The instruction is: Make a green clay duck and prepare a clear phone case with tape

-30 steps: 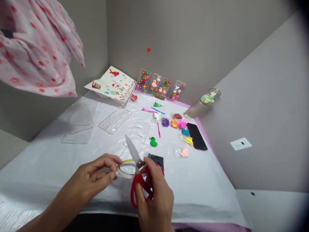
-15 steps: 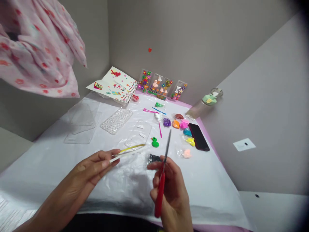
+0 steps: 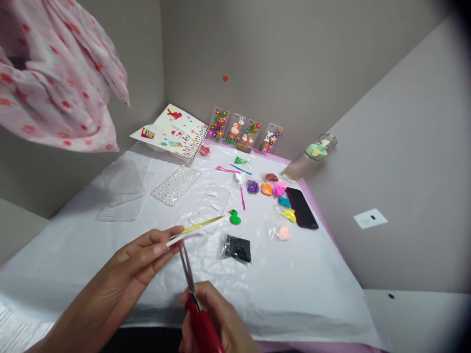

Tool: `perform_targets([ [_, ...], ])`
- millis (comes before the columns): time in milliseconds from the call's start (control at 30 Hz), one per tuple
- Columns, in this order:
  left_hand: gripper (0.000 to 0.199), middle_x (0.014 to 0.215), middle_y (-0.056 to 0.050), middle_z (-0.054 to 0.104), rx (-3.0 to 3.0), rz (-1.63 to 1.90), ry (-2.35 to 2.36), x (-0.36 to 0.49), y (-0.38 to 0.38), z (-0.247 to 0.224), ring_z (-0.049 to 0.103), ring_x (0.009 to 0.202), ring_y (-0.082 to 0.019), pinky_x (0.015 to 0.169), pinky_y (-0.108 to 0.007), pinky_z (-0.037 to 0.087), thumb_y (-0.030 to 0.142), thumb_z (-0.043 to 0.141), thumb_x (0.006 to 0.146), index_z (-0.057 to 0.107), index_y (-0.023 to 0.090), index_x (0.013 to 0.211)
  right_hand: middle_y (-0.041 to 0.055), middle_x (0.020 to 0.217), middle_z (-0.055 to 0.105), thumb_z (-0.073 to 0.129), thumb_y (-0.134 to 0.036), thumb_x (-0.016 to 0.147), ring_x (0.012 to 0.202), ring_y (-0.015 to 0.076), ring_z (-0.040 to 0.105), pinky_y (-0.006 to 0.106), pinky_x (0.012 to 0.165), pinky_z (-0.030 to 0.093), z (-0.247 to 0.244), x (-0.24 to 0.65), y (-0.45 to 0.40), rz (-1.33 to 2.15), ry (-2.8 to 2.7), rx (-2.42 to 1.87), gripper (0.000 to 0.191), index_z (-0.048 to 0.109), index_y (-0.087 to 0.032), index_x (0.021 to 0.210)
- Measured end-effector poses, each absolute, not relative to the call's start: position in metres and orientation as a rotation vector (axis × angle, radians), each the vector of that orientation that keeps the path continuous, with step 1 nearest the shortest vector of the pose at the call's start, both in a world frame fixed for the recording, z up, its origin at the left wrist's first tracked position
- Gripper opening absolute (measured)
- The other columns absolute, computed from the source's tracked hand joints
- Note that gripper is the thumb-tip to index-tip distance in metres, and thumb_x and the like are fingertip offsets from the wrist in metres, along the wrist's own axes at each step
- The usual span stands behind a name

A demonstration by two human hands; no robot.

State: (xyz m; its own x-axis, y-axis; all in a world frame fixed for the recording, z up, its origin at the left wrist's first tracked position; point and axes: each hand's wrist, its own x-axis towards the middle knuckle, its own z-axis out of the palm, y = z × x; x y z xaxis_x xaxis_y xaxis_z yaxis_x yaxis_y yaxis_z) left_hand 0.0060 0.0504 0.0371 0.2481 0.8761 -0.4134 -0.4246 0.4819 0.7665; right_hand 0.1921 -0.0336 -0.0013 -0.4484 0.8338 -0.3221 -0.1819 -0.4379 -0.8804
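Note:
My left hand (image 3: 147, 250) pinches a narrow strip, with a yellow length (image 3: 202, 224) and a white length (image 3: 182, 239) both reaching out to the right from the fingers. The right hand (image 3: 217, 314) grips red-handled scissors (image 3: 189, 282). Their blades are slightly parted and point up at the strip, close to the left fingertips; whether they touch it I cannot tell. Just beyond lies a clear phone case (image 3: 219, 196) with small white pieces on it. A green clay duck (image 3: 234, 217) sits beside the case, and a bagged black clay block (image 3: 237, 248) lies nearer to me.
Several bagged clay lumps, such as a purple one (image 3: 252, 186), lie around a black phone (image 3: 302, 208) at the right. Decorated cases (image 3: 234, 130) lean on the back wall beside a drawing pad (image 3: 172, 130). A bottle (image 3: 305, 159) stands right; more clear cases (image 3: 176, 185) lie left.
My right hand has brought the scissors left and down, from upright over the black clay to beside the strip, and the blades now show apart. My left hand has barely moved.

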Motion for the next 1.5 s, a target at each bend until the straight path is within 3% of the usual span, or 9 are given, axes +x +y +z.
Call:
perform_targets([
  [400, 0.016, 0.117, -0.003, 0.075, 0.65, 0.866, 0.935, 0.008, 0.052, 0.033, 0.045, 0.144, -0.029, 0.113, -0.029, 0.047, 0.037, 0.085, 0.075, 0.076, 0.024, 0.076, -0.0051, 0.062, 0.053, 0.071, -0.094, 0.043, 0.054, 0.0131, 0.048, 0.032, 0.061, 0.046, 0.011, 0.186, -0.035, 1.84, -0.932, -1.045, 0.097, 0.059, -0.026, 0.112],
  [600, 0.017, 0.114, -0.003, 0.074, 0.629, 0.813, 0.926, 0.012, 0.049, 0.034, 0.054, 0.135, -0.031, 0.112, -0.036, 0.049, 0.037, 0.084, 0.075, 0.074, 0.024, 0.078, -0.0092, 0.054, 0.043, 0.07, -0.085, 0.065, 0.041, 0.007, 0.035, 0.023, 0.046, 0.034, 0.009, 0.184, -0.037, 1.807, -0.874, -1.037, 0.081, 0.063, -0.026, 0.119],
  [767, 0.017, 0.123, -0.003, 0.071, 0.753, 0.782, 0.944, 0.007, 0.053, 0.029, 0.043, 0.144, -0.029, 0.116, -0.037, 0.042, 0.041, 0.079, 0.08, 0.073, 0.026, 0.077, -0.0038, 0.069, 0.053, 0.069, -0.081, 0.068, 0.057, 0.0104, 0.046, 0.02, 0.047, 0.033, 0.014, 0.193, -0.03, 1.716, -1.255, -1.094, 0.081, 0.061, -0.027, 0.128],
  [900, 0.013, 0.129, -0.002, 0.068, 0.841, 0.82, 0.999, -0.004, 0.065, 0.033, 0.033, 0.149, -0.03, 0.126, -0.043, 0.023, 0.04, 0.077, 0.081, 0.074, 0.028, 0.077, 0.0015, 0.084, 0.063, 0.066, -0.078, 0.074, 0.065, 0.0141, 0.054, 0.022, 0.051, 0.044, 0.033, 0.207, -0.025, 1.407, -1.585, -1.175, 0.075, 0.063, -0.027, 0.13],
  [1000, 0.016, 0.127, -0.002, 0.069, 0.91, 0.923, 1.088, -0.014, 0.084, 0.043, 0.033, 0.148, -0.034, 0.127, -0.046, 0.017, 0.042, 0.081, 0.073, 0.074, 0.028, 0.078, 0.0036, 0.098, 0.069, 0.08, -0.059, 0.075, 0.082, 0.02, 0.066, 0.029, 0.071, 0.057, 0.044, 0.212, -0.022, 1.068, -1.784, -1.387, 0.066, 0.061, -0.029, 0.131],
  [1067, 0.019, 0.131, 0.0, 0.067, 0.998, 0.997, 1.141, -0.02, 0.099, 0.046, 0.034, 0.147, -0.035, 0.127, -0.046, 0.017, 0.045, 0.081, 0.074, 0.073, 0.029, 0.08, 0.0059, 0.109, 0.07, 0.087, -0.037, 0.076, 0.093, 0.0233, 0.069, 0.033, 0.08, 0.059, 0.044, 0.211, -0.017, 0.872, -1.976, -1.526, 0.063, 0.058, -0.028, 0.132],
  [1167, 0.02, 0.14, 0.003, 0.061, 1.266, 0.999, 1.134, -0.021, 0.118, 0.043, 0.039, 0.143, -0.033, 0.126, -0.042, 0.019, 0.048, 0.076, 0.082, 0.069, 0.03, 0.08, 0.0097, 0.108, 0.069, 0.079, -0.017, 0.081, 0.094, 0.0251, 0.068, 0.034, 0.075, 0.06, 0.036, 0.204, -0.005, 0.609, -2.284, -1.666, 0.044, 0.062, -0.02, 0.121],
  [1367, 0.021, 0.137, -0.001, 0.061, 1.661, 0.875, 1.08, -0.002, 0.131, 0.044, 0.051, 0.133, -0.031, 0.116, -0.033, 0.035, 0.048, 0.068, 0.088, 0.07, 0.028, 0.081, 0.0054, 0.093, 0.072, 0.076, -0.025, 0.086, 0.085, 0.0229, 0.069, 0.032, 0.072, 0.058, 0.047, 0.21, 0.018, 0.32, -2.424, -1.596, 0.018, 0.067, -0.021, 0.101],
  [1500, 0.021, 0.133, -0.003, 0.062, 1.73, 0.852, 0.991, 0.012, 0.133, 0.052, 0.053, 0.13, -0.03, 0.112, -0.03, 0.039, 0.045, 0.066, 0.089, 0.069, 0.027, 0.078, 0.0104, 0.107, 0.07, 0.065, -0.024, 0.095, 0.097, 0.0243, 0.067, 0.034, 0.076, 0.058, 0.068, 0.222, 0.04, -0.094, -2.154, -1.6, 0.02, 0.065, -0.02, 0.114],
])
